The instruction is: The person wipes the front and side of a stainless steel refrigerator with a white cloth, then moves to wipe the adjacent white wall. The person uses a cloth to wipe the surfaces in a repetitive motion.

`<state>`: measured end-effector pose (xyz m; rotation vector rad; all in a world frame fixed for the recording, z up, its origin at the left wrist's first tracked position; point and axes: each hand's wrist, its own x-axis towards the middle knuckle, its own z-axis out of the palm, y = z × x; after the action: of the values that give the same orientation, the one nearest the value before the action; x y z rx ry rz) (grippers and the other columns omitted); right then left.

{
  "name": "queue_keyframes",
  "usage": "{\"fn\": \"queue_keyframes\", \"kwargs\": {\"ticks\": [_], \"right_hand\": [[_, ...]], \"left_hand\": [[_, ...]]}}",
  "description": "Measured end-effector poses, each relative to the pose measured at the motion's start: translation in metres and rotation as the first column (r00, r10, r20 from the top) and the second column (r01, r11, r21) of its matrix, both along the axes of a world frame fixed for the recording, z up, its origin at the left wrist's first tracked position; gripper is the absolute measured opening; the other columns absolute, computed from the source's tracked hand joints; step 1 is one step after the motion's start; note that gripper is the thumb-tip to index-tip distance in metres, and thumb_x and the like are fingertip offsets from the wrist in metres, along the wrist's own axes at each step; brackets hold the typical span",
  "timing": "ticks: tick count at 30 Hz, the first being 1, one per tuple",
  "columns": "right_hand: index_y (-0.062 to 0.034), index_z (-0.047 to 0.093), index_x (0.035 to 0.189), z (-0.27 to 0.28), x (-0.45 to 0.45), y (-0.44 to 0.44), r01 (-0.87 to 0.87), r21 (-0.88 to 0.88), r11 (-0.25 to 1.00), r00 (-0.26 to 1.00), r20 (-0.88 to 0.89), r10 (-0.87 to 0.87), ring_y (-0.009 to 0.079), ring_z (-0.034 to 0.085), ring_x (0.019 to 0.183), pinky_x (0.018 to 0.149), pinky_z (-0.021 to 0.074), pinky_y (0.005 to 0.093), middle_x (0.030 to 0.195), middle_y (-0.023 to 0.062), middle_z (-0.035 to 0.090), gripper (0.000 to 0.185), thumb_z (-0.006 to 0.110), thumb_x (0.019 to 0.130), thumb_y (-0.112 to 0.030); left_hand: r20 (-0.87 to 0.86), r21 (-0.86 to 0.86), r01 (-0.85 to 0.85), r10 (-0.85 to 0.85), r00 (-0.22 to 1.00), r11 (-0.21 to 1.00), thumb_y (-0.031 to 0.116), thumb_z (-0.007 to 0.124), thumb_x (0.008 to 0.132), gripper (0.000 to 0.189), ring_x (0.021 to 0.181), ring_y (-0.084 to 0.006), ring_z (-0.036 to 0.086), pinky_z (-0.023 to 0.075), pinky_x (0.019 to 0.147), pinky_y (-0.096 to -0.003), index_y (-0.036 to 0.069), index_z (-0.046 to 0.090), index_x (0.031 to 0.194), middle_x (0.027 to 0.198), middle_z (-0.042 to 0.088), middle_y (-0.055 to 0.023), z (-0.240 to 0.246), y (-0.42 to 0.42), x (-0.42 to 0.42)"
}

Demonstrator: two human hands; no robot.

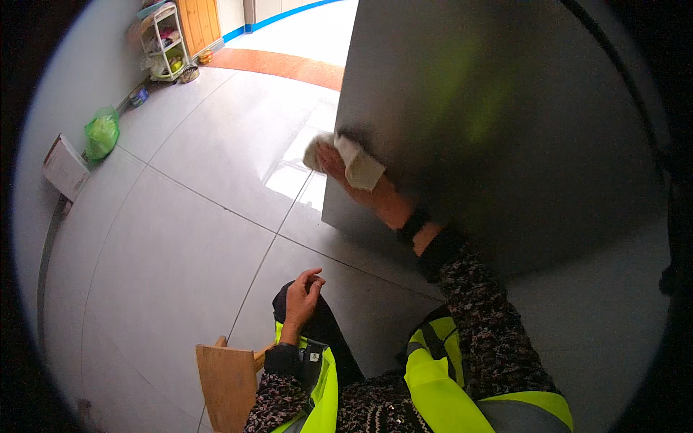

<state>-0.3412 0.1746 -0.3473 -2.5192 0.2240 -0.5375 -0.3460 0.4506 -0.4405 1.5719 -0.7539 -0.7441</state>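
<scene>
My right hand (331,159) grips a pale cloth (361,165), which is folded around the fingers and slightly blurred. Cloth and hand are at the left edge of a large, dark grey, flat panel (465,108), perhaps a door, near its lower corner. A dark band circles my right wrist. Over my knee, by a dark trouser leg, my left hand (304,295) holds nothing, its fingers loosely bent and the thumb apart.
At lower left is a wooden stool or chair (227,384) on grey floor tiles (178,227). Along the left wall are a white box (66,166), a green plastic bag (102,134), a blue tin (139,97) and a loaded shelf rack (167,46). An orange strip (281,64) crosses the bright doorway.
</scene>
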Motion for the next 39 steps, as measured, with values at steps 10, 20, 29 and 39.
{"fn": "queue_keyframes", "kwargs": {"ticks": [10,20,29,39], "right_hand": [[-0.0152,0.032,0.131,0.008,-0.132,0.034,-0.12,0.13,0.984,0.87,-0.464,0.167,0.0196,0.029,0.126,0.104,0.0234,0.0397,0.136,0.0069,0.031,0.048,0.048,0.087,-0.027],[-0.0201,0.038,0.128,0.176,-0.228,0.019,0.388,-0.223,0.894,0.908,-0.075,-0.413,0.0253,0.031,0.124,0.104,0.021,0.0413,0.132,0.007,0.036,0.047,0.053,0.083,-0.023],[-0.0069,0.032,0.128,0.237,-0.379,-0.03,0.886,-0.453,0.095,0.459,0.83,-0.316,0.0315,0.024,0.126,0.104,0.0147,0.0418,0.133,0.0151,0.03,0.047,0.049,0.085,-0.014],[0.0041,0.032,0.12,0.209,-0.412,-0.045,0.882,0.424,0.203,-0.273,0.814,-0.513,0.0315,0.039,0.111,0.097,0.0276,0.0389,0.121,0.0206,0.039,0.04,0.044,0.088,-0.017]], "left_hand": [[0.151,-0.02,0.015,-0.012,0.988,1.0,0.005,0.054,0.08,0.022,0.069,-0.0166,0.059,0.0456,0.063,-0.026,0.003,0.057,0.102,0.079,0.063,-0.0094,-0.014,0.008,-0.002],[0.063,0.043,0.095,-0.097,0.993,0.995,0.006,0.05,0.082,0.021,0.072,-0.0137,0.055,0.0439,0.067,-0.0244,0.0,0.054,0.102,0.078,0.06,-0.0075,-0.054,-0.008,-0.008],[0.073,0.026,0.115,-0.117,0.99,0.993,0.008,0.051,0.081,0.022,0.069,-0.0117,0.053,0.0419,0.063,-0.0218,0.001,0.055,0.102,0.078,0.059,-0.0056,-0.055,-0.018,-0.021],[0.034,-0.009,0.157,-0.157,0.987,0.988,0.008,0.053,0.08,0.022,0.067,-0.0101,0.051,0.0413,0.061,-0.0213,0.0,0.055,0.101,0.079,0.057,-0.0052,-0.064,-0.017,-0.023]]}}
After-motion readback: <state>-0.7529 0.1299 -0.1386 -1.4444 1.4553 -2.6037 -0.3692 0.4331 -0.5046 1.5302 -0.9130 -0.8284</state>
